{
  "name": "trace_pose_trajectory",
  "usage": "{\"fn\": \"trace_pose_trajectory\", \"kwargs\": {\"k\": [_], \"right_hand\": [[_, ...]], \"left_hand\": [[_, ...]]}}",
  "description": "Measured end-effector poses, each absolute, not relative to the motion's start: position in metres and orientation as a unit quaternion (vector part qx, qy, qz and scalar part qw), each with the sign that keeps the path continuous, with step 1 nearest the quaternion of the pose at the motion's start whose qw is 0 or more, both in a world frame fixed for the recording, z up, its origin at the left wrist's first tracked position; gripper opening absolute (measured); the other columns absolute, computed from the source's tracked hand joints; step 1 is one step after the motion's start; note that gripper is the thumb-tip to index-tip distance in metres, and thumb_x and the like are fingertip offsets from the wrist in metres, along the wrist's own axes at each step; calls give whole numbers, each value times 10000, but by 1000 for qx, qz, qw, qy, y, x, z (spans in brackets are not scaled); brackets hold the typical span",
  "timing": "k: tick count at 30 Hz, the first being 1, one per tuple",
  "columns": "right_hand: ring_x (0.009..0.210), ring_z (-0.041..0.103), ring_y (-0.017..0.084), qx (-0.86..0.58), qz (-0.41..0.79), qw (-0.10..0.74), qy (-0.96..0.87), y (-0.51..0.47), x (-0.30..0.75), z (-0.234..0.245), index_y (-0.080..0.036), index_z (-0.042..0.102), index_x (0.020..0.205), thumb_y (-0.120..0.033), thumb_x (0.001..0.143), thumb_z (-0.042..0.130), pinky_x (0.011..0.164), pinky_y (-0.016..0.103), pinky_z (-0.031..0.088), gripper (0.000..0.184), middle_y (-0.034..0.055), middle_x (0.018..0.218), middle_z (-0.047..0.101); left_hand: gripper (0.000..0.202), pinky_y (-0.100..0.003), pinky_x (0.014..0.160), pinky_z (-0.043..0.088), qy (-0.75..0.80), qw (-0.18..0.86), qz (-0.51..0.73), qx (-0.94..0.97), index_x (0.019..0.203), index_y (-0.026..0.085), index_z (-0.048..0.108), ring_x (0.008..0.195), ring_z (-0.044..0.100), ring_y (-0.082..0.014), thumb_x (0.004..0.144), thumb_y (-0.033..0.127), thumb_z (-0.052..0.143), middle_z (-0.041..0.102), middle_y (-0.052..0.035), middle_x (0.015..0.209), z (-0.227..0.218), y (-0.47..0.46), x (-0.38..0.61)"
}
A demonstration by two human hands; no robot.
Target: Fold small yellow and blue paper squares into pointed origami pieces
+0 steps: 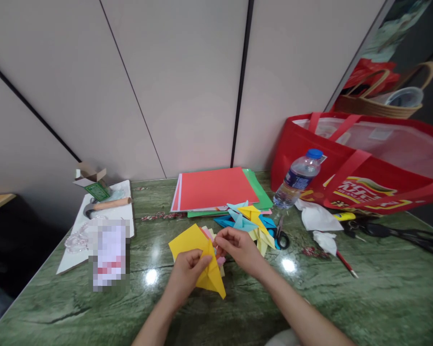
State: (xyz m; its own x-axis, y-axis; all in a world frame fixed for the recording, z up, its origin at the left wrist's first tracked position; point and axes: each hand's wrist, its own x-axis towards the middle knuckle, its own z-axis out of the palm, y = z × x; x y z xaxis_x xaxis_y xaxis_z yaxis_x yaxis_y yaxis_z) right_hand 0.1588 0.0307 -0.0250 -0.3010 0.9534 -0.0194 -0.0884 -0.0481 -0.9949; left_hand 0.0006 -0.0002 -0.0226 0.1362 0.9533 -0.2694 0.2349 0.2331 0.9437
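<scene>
A sheet of yellow paper point(188, 242), partly folded with a pointed lower corner, is held above the table. My left hand point(189, 271) is closed on it, thumb on top. My right hand point(238, 250) is at the paper's right edge, its fingers curled together; whether they grip the paper is hidden. Behind the paper, pink and cream paper pieces show in part. Just beyond my right hand lies a heap of folded paper shapes point(250, 216) in blue, yellow and cream. Scissors point(282, 238) with dark handles lie beside the heap.
Coloured paper sheets point(216, 190) are stacked by the wall. On the right stand a water bottle point(299, 179) and a red bag point(350, 166), with tissues point(319, 216) and a red pen-like stick point(346, 264) nearer. Leftward, a white board point(72, 257) carries a small open box point(97, 188) and a wooden-handled tool point(111, 203).
</scene>
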Motion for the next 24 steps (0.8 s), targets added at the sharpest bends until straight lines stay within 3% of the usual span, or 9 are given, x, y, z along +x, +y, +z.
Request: {"fn": "trace_pose_trajectory", "kwargs": {"k": [6, 11, 20, 24], "right_hand": [[491, 580, 113, -407, 627, 426, -509, 28, 156, -25, -162, 569, 736, -450, 698, 623, 479, 246, 487, 296, -26, 599, 589], [512, 571, 115, -402, 637, 421, -505, 26, 153, -31, -172, 568, 717, -379, 606, 720, 469, 236, 483, 281, -37, 604, 581], [570, 551, 105, -388, 640, 439, -496, 26, 152, -31, -169, 575, 770, -348, 624, 712, 493, 218, 458, 268, -22, 672, 587], [542, 533, 100, -385, 648, 431, -496, 25, 153, -30, -162, 590, 760, -371, 670, 672, 479, 217, 444, 242, -26, 640, 580]], "left_hand": [[438, -185, 435, 270, 562, 560, 377, 478, 551, 142, 498, 489, 348, -78, 593, 557, 630, 414, 45, 515, -21, -1, 2], [421, -180, 424, 226, 561, 543, 382, 494, 534, 131, 522, 490, 313, -71, 618, 531, 624, 390, 44, 511, -18, -2, 3], [414, -188, 447, 241, 547, 563, 351, 510, 569, 114, 600, 509, 343, -84, 618, 525, 622, 453, 26, 523, -18, -3, 2], [420, -199, 448, 189, 541, 554, 310, 551, 538, 113, 569, 505, 281, -77, 647, 519, 591, 360, 44, 499, -17, -4, 2]]}}
